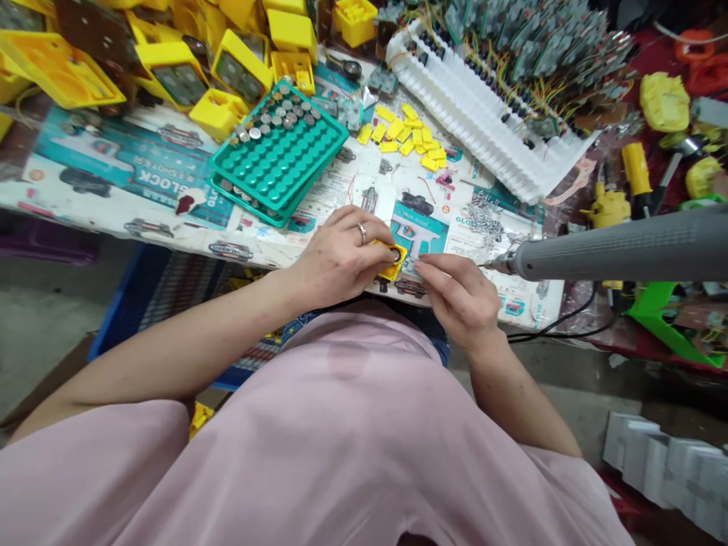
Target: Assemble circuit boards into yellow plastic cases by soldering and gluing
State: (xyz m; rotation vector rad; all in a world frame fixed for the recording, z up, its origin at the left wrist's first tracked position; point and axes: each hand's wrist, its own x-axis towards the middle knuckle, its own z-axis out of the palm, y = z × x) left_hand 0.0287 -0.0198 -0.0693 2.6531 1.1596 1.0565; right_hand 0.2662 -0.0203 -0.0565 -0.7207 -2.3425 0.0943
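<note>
My left hand [356, 254] is closed around a small yellow plastic housing [392, 262] near the table's front edge. A dark round part shows inside the housing, and the fingers cover much of it. Just to the right, my right hand [460, 292] has its thumb and fingertips pinched together, a short way from the housing. What lies between those fingertips is too small to make out. A grey electric screwdriver [619, 246] reaches in from the right, its tip close to the back of my right hand.
Beyond my hands are a green tray [278, 155] partly filled with button cells, loose yellow pieces [406, 136] and a white foam rack [483, 114] with wired parts. Yellow housings [239, 64] pile up at back left. Small screws [486, 220] lie right of centre.
</note>
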